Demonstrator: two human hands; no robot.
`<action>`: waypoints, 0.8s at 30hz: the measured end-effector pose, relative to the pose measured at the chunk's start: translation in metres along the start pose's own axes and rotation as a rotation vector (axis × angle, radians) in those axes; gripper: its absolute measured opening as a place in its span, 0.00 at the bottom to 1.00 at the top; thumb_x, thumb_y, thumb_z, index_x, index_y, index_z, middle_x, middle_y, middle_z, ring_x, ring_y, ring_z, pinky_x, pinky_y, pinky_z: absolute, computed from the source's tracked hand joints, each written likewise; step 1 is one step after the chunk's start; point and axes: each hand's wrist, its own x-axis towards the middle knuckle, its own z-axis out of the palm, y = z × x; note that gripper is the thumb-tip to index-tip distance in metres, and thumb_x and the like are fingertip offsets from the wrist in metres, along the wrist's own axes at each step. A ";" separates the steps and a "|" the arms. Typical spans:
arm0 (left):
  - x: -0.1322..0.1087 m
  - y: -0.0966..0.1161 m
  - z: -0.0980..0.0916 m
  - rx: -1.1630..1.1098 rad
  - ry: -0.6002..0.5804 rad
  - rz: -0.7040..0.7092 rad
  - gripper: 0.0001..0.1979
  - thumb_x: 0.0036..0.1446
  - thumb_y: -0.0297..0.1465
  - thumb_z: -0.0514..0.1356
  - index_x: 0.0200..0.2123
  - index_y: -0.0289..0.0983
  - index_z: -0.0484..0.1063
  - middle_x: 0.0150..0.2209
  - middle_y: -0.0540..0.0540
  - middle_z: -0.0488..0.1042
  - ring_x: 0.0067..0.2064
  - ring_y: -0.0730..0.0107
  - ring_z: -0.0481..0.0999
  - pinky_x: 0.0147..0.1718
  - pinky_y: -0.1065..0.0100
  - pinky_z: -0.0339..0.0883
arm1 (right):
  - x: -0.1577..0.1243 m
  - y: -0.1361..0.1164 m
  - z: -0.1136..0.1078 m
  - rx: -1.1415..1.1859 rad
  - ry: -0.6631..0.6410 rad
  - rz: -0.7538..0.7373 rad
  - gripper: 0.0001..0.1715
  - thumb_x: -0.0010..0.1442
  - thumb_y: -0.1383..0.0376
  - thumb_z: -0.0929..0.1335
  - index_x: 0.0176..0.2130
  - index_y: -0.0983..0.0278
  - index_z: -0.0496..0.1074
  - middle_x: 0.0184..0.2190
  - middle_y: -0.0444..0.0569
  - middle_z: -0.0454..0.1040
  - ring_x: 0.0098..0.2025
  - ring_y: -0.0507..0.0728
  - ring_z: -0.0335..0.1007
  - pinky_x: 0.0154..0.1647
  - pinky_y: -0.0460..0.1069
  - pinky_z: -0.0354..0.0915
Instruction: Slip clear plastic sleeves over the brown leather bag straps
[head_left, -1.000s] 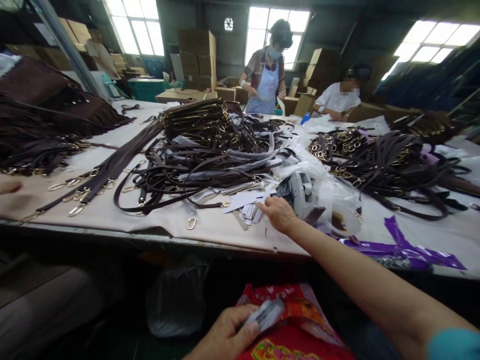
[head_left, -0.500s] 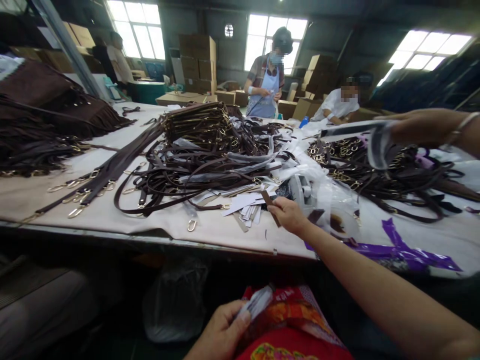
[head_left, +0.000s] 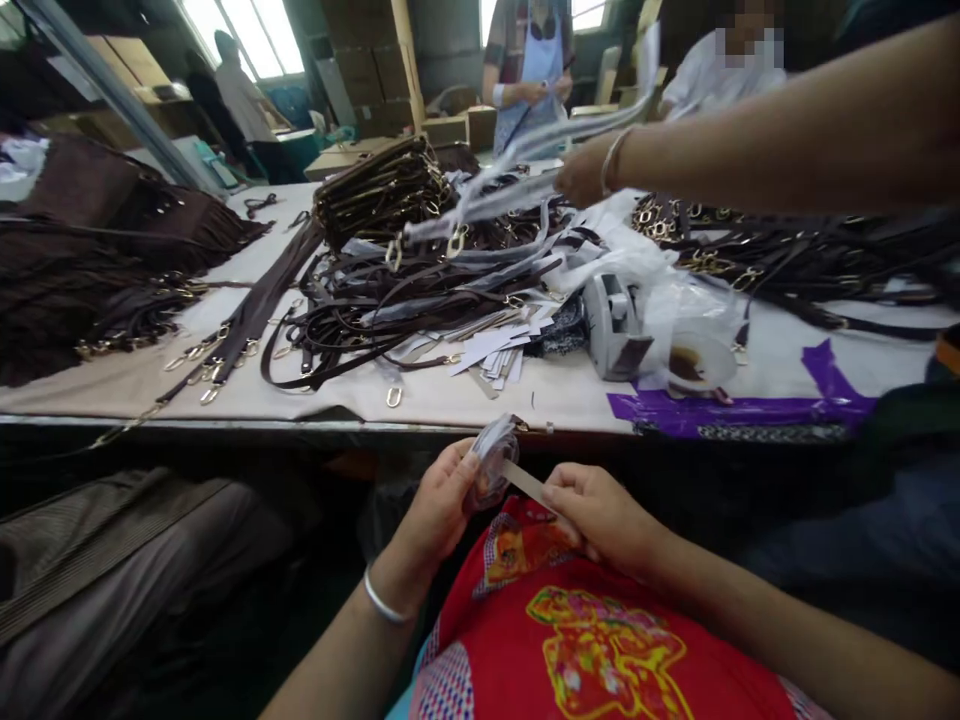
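My left hand (head_left: 439, 505) is closed round a small clear plastic sleeve (head_left: 491, 465), held above my lap in front of the table edge (head_left: 225, 425). My right hand (head_left: 600, 515) pinches a narrow card strip (head_left: 525, 482) whose far end meets the sleeve. Both hands hover over my red patterned top (head_left: 585, 640). On the table beyond lies a loose heap of white paper strips (head_left: 491, 352) beside a tangle of dark brown straps with gold clasps (head_left: 375, 290).
A co-worker's arm (head_left: 750, 150) reaches in from the right over the table, holding plastic-wrapped straps (head_left: 487, 200). A grey tape dispenser (head_left: 611, 325) and purple plastic (head_left: 735, 408) lie at right. More straps are piled at left (head_left: 90, 270) and far right. Two people work at the far side.
My right hand left the paper strips on the table and came down to my lap with a strip, meeting my left hand. The co-worker's arm swung left across the table with wrapped straps.
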 end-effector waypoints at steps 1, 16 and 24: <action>0.000 -0.002 0.005 0.002 -0.009 0.000 0.23 0.57 0.41 0.65 0.50 0.33 0.68 0.30 0.50 0.68 0.29 0.75 0.65 0.32 0.69 0.65 | -0.001 0.000 0.000 -0.001 0.020 0.002 0.10 0.60 0.61 0.63 0.28 0.62 0.64 0.11 0.35 0.63 0.09 0.46 0.52 0.09 0.40 0.47; -0.007 -0.027 0.030 0.355 0.019 0.018 0.19 0.58 0.46 0.62 0.33 0.35 0.67 0.24 0.54 0.63 0.25 0.77 0.60 0.26 0.72 0.54 | 0.007 0.043 -0.020 0.298 -0.134 -0.143 0.22 0.56 0.50 0.71 0.38 0.66 0.70 0.21 0.41 0.72 0.15 0.45 0.60 0.15 0.41 0.53; -0.001 -0.022 0.045 0.402 0.014 -0.020 0.22 0.54 0.49 0.64 0.31 0.34 0.71 0.24 0.50 0.67 0.26 0.74 0.64 0.27 0.71 0.59 | -0.001 0.045 -0.024 0.248 0.031 -0.272 0.15 0.61 0.57 0.68 0.42 0.65 0.70 0.20 0.39 0.70 0.18 0.47 0.60 0.18 0.42 0.56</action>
